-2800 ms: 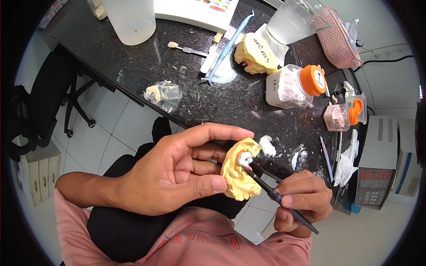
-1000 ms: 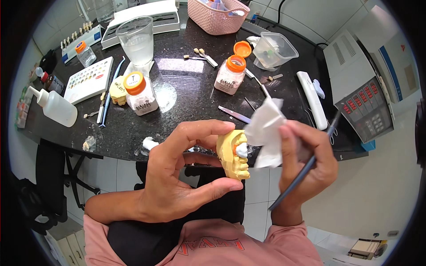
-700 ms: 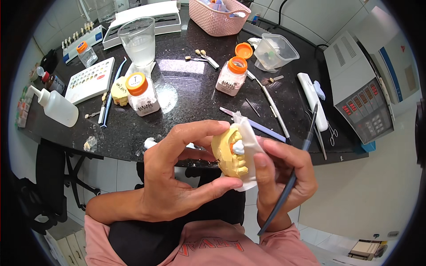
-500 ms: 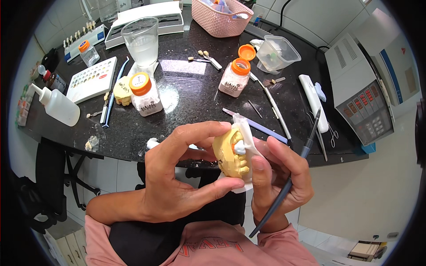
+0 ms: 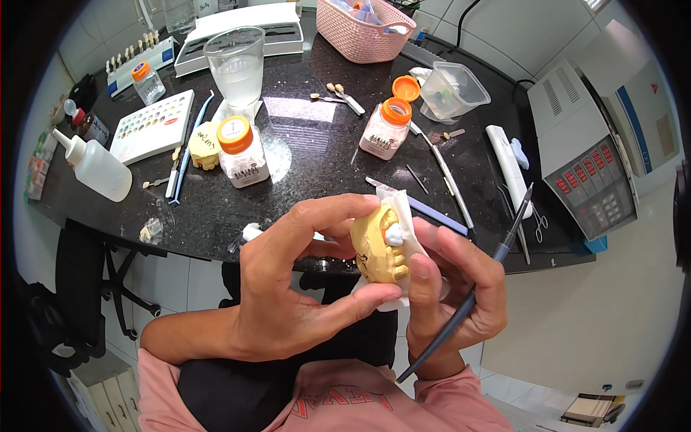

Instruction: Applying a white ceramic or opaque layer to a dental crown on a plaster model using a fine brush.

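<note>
In my left hand a yellow dental model is held upright on its side between thumb and fingertips, with a white lump over an orange patch among its teeth. A folded white tissue lies against the tooth side of the model, gripped by my right hand. That hand also holds a dark brush crosswise, its tip pointing up to the right. Behind the hands, a lilac spatula rests on the dark worktop.
Orange-lidded jars, a glass of cloudy liquid, a squeeze bottle, a shade palette, a pink basket and a clear tub stand on the worktop. A panelled machine is at right, a black chair at lower left.
The brush tip has left the white lump and now points upward. My right hand has taken a tissue and brought it leftward against the model. The view has swung toward the worktop.
</note>
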{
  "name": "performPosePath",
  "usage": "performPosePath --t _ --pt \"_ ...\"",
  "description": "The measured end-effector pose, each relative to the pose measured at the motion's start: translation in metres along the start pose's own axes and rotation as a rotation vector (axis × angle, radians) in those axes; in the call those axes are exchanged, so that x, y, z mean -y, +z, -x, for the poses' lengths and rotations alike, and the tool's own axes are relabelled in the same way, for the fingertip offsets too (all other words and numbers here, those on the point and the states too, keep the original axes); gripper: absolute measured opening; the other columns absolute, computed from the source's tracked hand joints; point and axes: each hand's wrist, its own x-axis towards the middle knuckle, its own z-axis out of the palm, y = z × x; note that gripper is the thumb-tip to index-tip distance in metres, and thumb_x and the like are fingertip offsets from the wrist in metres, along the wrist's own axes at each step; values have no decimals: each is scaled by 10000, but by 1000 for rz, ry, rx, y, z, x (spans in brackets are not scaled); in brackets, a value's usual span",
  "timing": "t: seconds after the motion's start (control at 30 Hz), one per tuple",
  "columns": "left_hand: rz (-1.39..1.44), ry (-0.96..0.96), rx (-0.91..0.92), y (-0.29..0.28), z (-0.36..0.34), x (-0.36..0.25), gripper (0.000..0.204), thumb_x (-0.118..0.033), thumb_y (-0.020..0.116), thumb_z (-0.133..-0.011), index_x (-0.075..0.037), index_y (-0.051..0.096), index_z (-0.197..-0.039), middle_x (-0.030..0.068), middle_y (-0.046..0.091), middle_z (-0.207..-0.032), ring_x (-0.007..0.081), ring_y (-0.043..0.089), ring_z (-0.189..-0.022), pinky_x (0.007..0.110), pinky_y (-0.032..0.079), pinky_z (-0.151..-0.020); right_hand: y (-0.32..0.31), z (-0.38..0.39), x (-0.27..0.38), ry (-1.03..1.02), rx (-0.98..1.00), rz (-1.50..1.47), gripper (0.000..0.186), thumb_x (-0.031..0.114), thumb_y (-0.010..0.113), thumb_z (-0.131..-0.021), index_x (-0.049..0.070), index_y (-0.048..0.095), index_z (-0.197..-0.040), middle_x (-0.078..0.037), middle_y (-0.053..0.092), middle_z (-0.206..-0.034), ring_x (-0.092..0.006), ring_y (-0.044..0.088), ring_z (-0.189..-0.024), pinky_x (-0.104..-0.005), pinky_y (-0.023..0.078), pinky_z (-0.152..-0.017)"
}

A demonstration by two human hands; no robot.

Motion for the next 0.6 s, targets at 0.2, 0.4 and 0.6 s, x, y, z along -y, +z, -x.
performPosePath --t 0.2,0.4,0.6 --pt "-27 3 -4 1 -1 0 685 -104 849 -647 57 493 -1209 142 554 -1177 133 578 -960 281 563 -789 -3 -2 2 -95 87 79 277 24 726 -784 -37 601 -1023 -172 699 -897 -233 706 -810 -277 564 -696" --pt "-1 -8 -22 1 2 -2 684 -92 843 -650 52 493 -1221 147 546 -1187 144 571 -975 282 567 -783 -6 -9 0 58 -161 146 218 2 697 -798 -55 639 -1001 -159 697 -881 -173 691 -803 -245 551 -677" --pt "3 44 27 -18 10 -1 672 -45 780 -701 70 443 -1271 169 527 -1212 193 578 -1045 309 539 -841 -47 -68 -44 177 -316 356 228 111 641 -884 -63 634 -1030 -121 669 -946 -125 623 -819 -249 493 -774"
